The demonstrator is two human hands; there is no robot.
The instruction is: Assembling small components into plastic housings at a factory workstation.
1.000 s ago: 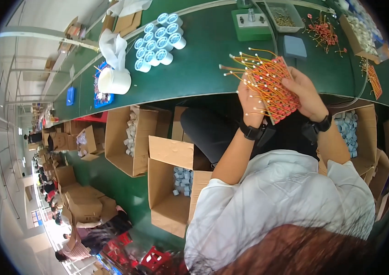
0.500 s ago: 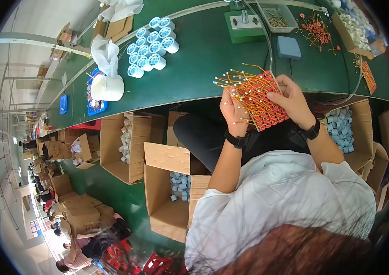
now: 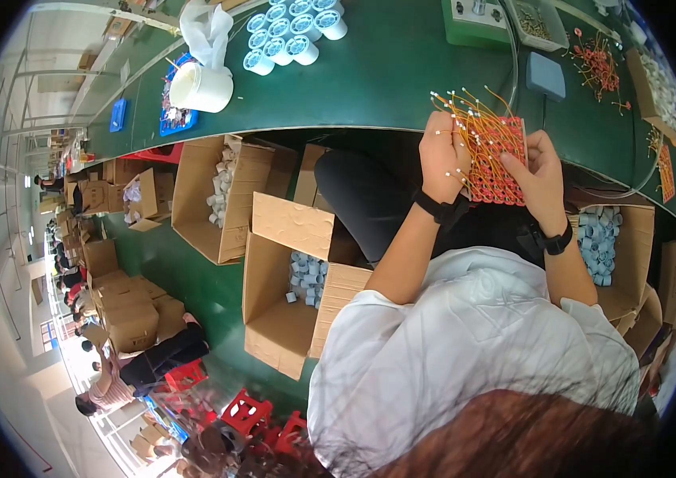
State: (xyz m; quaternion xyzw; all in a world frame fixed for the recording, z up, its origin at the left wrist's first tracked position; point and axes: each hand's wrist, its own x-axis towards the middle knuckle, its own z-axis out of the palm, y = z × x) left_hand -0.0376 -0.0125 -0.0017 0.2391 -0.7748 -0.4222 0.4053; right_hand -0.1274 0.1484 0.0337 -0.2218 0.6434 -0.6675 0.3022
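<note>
Between my two hands, above my lap at the bench edge, is a panel of small red circuit boards (image 3: pixel 499 188) with many orange and yellow wires ending in white tips. My left hand (image 3: pixel 440 156) is closed around its left side, with some of the wires by the fingers. On the right, my right hand (image 3: pixel 543 177) grips the panel's edge, its thumb lying over the face and the other fingers partly behind. The panel's back is hidden.
The green bench (image 3: pixel 370 88) carries light-blue round caps (image 3: pixel 303 49), a white tub (image 3: pixel 202 86), a green-based fixture (image 3: pixel 477 24), a blue-grey box (image 3: pixel 546 76) and loose wired red boards (image 3: pixel 595 62). Cardboard boxes (image 3: pixel 274 338) with blue parts stand below, on both sides.
The whole view has shifted, so the bench items sit higher in it. My hands and the panel appear further right, with the panel turned a little more upright. Both hands keep their hold.
</note>
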